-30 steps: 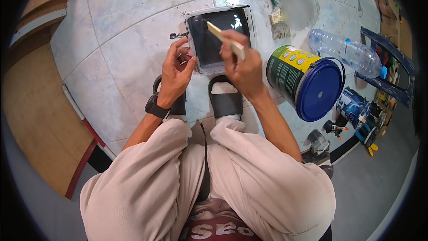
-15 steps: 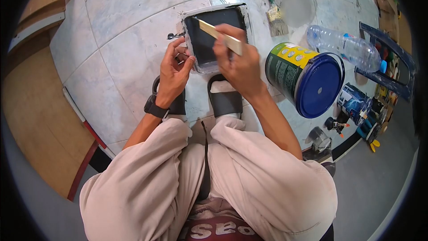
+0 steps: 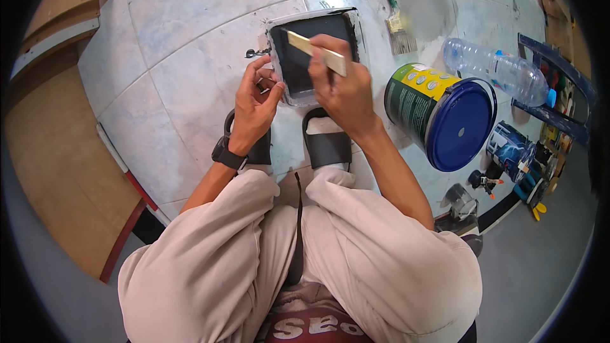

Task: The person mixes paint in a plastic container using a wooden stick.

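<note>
A square container (image 3: 301,93) with a pale, paint-smeared rim stands on the tiled floor and holds dark liquid. My right hand (image 3: 343,82) is closed round a flat wooden stick (image 3: 305,44), over the container's right part. The stick slants to the upper left, its far end over or in the dark liquid. At the container's lower left side, my left hand (image 3: 257,96) has its fingers curled round the edge, gripping the rim. A dark watch is on the left wrist.
Right of the container lie a paintbrush (image 3: 400,33), a paint bucket (image 3: 416,95) with a blue lid and a clear plastic bottle (image 3: 495,70). Beyond are a dark blue frame (image 3: 559,121) and a blue can (image 3: 506,146). A small dark object (image 3: 256,53) lies left of the container.
The stick's far end has moved left over the dark liquid since the earliest frame, and my right hand has tilted with it. My left hand stays at the container's edge. The view has shifted slightly.
</note>
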`<state>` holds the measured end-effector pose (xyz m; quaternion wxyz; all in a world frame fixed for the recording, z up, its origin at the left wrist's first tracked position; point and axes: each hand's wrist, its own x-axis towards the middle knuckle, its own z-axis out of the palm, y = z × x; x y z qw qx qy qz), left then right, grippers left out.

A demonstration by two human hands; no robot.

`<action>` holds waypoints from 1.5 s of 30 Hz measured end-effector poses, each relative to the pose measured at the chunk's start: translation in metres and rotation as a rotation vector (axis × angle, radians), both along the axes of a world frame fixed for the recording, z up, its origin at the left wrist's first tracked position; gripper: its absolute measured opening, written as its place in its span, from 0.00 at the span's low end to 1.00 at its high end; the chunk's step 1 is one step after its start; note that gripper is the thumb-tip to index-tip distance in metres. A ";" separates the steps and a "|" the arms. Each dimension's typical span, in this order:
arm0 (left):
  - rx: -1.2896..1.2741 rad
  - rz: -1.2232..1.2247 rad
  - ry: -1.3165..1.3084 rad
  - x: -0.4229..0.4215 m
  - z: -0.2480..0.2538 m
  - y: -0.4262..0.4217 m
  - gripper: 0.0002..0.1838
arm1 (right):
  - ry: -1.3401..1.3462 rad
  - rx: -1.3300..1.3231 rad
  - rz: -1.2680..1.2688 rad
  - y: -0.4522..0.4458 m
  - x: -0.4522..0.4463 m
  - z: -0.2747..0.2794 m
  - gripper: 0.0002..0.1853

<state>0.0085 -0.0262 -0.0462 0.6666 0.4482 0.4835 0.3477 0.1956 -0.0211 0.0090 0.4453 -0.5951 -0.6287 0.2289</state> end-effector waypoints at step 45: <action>-0.001 0.054 -0.040 0.002 -0.002 -0.001 0.28 | -0.031 -0.207 0.051 -0.029 0.009 0.015 0.05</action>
